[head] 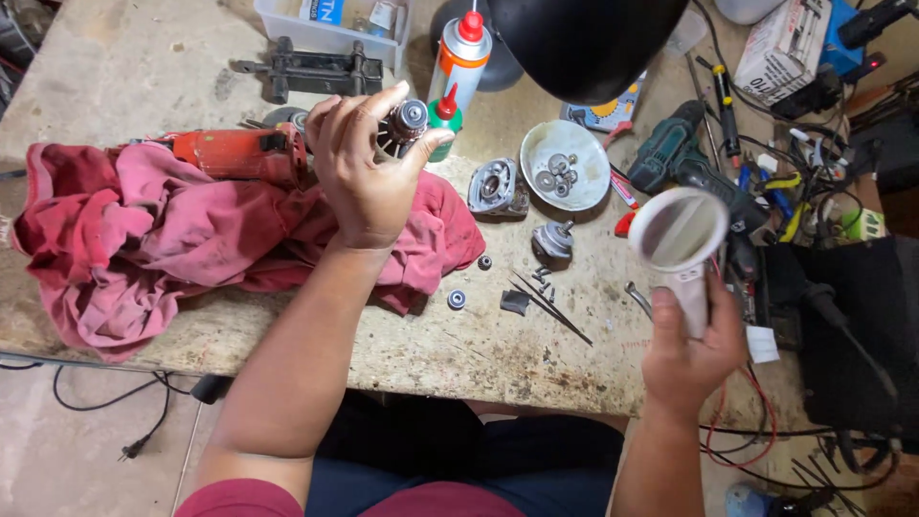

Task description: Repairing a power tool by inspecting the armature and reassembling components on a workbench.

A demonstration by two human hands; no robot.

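Note:
My left hand (364,168) is raised over a crumpled red rag (163,239), with thumb and fingers closed on the end of a motor armature (407,123) that sticks out of a red angle grinder body (235,153) lying on the rag. My right hand (691,349) grips the handle of a white heat-blower tool (680,239), its round mouth facing up, held above the right part of the worn workbench (459,345).
A white bowl (565,165) of small parts, a grey gear housing (493,187), bearings (458,300), screws and thin rods (550,302) lie mid-bench. A spray can (459,57) and black lamp shade (584,43) stand behind. A green drill (675,158) and cable clutter fill the right.

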